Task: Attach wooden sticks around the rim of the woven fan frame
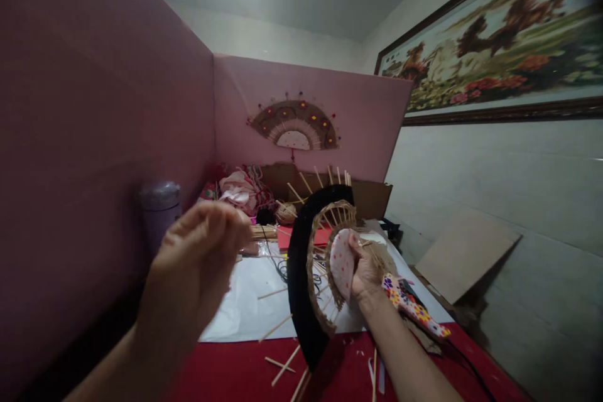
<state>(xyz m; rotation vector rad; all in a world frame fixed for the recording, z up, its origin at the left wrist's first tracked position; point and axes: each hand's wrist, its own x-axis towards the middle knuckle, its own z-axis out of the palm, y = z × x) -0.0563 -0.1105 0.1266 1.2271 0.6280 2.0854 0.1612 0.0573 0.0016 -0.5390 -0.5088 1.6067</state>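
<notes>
My right hand (367, 271) grips a handmade fan (299, 264) by its white, red-dotted half-round base, the thumb lying over the front. The fan stands tilted above the table, with a wide black band, frayed burlap strips and thin wooden sticks poking out past the outer edge. To the left of the fan, apart from it, my left hand (202, 257) is raised with its fingers pinched together. Whatever is between those fingertips, if anything, is too blurred to make out. Loose wooden sticks (282, 365) lie below the fan on the red tablecloth (235, 370).
Another decorated fan (294, 114) hangs on the pink back panel (367, 119). Pink fabric (240, 191), a twine ball (286, 211) and red paper (296, 237) sit at the back. A flower-patterned glue gun (414, 308) with a black cord lies right. A purple container (162, 213) stands left.
</notes>
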